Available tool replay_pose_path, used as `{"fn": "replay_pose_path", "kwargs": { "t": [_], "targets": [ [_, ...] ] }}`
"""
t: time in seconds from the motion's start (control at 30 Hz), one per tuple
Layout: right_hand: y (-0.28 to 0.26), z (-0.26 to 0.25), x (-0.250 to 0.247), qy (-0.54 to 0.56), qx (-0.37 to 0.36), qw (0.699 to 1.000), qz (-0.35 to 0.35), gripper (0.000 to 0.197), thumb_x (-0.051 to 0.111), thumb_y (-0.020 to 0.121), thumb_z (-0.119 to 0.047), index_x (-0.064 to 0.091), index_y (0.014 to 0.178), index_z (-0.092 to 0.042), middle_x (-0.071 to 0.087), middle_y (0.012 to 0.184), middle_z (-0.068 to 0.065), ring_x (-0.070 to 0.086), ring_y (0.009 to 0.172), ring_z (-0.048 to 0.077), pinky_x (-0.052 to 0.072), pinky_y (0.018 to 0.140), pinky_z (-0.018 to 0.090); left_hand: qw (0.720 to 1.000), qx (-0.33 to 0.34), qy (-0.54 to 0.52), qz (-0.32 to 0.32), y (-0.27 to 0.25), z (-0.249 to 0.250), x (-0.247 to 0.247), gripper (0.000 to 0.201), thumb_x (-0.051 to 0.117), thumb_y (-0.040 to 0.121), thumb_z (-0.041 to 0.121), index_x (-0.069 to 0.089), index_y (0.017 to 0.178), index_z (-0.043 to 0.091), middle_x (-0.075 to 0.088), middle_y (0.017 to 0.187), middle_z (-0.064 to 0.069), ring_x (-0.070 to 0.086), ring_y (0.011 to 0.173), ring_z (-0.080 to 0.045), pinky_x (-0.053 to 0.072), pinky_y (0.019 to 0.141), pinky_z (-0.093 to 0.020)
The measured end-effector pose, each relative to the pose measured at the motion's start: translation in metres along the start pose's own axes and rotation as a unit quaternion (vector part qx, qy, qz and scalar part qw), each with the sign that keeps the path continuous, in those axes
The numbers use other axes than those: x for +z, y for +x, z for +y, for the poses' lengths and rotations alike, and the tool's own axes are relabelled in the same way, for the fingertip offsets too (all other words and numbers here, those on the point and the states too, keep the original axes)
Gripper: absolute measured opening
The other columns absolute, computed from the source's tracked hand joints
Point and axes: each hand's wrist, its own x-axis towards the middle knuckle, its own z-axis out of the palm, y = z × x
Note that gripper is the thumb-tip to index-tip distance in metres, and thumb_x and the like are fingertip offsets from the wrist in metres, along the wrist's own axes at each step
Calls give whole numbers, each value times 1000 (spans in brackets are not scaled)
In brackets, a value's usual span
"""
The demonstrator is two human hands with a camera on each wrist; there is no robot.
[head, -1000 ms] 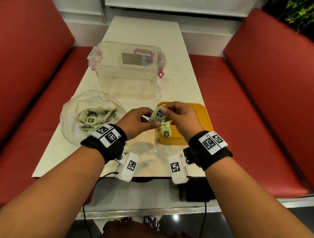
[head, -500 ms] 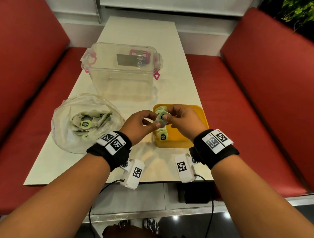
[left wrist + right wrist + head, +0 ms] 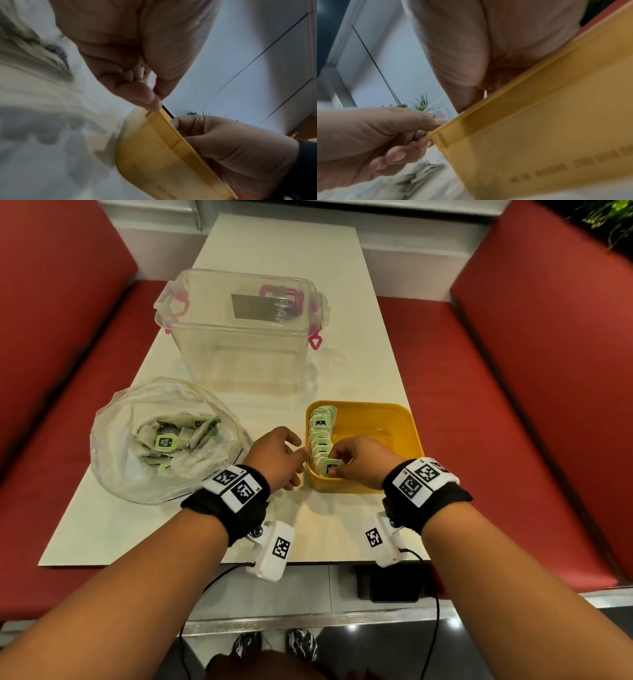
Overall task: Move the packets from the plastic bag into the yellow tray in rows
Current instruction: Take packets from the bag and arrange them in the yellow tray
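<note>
The yellow tray [image 3: 409, 436] sits on the table in front of me. A row of green-and-white packets [image 3: 320, 433] stands along its left wall. My right hand [image 3: 334, 465] reaches into the tray's near left corner and pinches one packet [image 3: 331, 466] at the near end of that row. My left hand [image 3: 304, 455] is just outside the tray's left wall with its fingers curled; its fingertips [image 3: 152, 104] touch the rim and hold nothing. The clear plastic bag [image 3: 113, 446] lies open to the left, with several packets [image 3: 167, 441] inside.
A large clear lidded box [image 3: 239, 337] with pink clips stands behind the bag and tray. Red benches [image 3: 513, 412] flank the white table [image 3: 120, 529]. The tray's right part holds no packets.
Both hands held one packet above the tray; they have come down. The right hand now has the packet in the tray's near end, and the left hand has let go.
</note>
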Motion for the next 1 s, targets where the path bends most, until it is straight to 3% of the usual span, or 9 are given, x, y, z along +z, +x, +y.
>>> {"fn": "replay_pose_path", "kwargs": {
  "t": [0.2, 0.37, 0.47, 0.6, 0.73, 0.83, 0.9, 1.0],
  "targets": [
    [5, -1, -5, -82, 15, 996, -16, 16, 71, 83, -21, 72, 98, -16, 61, 82, -2, 53, 75, 14, 36, 53, 19, 998, -19, -54, -23, -6, 3, 6, 9, 50, 99, 16, 51, 99, 7, 66, 67, -14, 63, 51, -26, 54, 49, -31],
    [10, -7, -4, -134, 0, 990, -42, 15, 64, 86, -17, 73, 97, -11, 69, 89, 5, 54, 75, 16, 41, 65, 25, 997, -25, -71, -28, -7, 5, 9, 7, 47, 100, 15, 48, 97, 9, 65, 66, -18, 68, 60, -35, 58, 56, -37],
    [12, -12, -3, -181, -22, 982, -43, 14, 62, 85, -16, 72, 92, -9, 69, 89, 8, 55, 75, 19, 43, 64, 27, 997, -22, -72, -30, -7, 6, 9, 8, 46, 100, 15, 48, 99, 8, 65, 66, -19, 69, 62, -37, 59, 60, -41],
    [14, -15, -4, -216, -40, 976, -10, 14, 65, 85, -20, 70, 95, -11, 65, 86, 4, 52, 74, 18, 36, 64, 25, 997, -22, -66, -28, -7, 6, 9, 8, 47, 100, 16, 49, 100, 8, 65, 67, -19, 70, 63, -37, 60, 63, -43],
    [13, -15, 3, -198, -57, 978, -24, 15, 63, 88, -22, 71, 98, -13, 68, 91, 5, 49, 74, 16, 33, 65, 23, 997, -25, -63, -29, -6, 5, 9, 8, 48, 99, 16, 50, 101, 9, 65, 66, -18, 70, 61, -36, 60, 61, -42],
    [16, -15, 4, -194, -47, 980, -12, 8, 66, 85, -24, 65, 88, -17, 64, 84, 4, 49, 73, 17, 33, 60, 23, 998, -24, -60, -27, -6, 5, 10, 8, 47, 99, 16, 50, 101, 9, 64, 66, -17, 70, 61, -36, 60, 60, -41],
    [17, -12, 3, -169, -18, 985, 18, 19, 72, 78, -24, 54, 82, -18, 56, 77, -1, 49, 72, 17, 31, 53, 24, 997, -25, -64, -27, -6, 5, 10, 6, 47, 100, 15, 49, 101, 9, 64, 65, -17, 70, 61, -37, 59, 59, -40],
    [18, -10, 6, -96, 21, 994, 43, 29, 78, 71, -22, 54, 86, -16, 58, 79, 0, 53, 74, 18, 40, 58, 26, 997, -27, -69, -27, -6, 4, 11, 4, 47, 100, 15, 47, 99, 11, 64, 63, -15, 70, 61, -37, 59, 58, -39]
  ]
}}
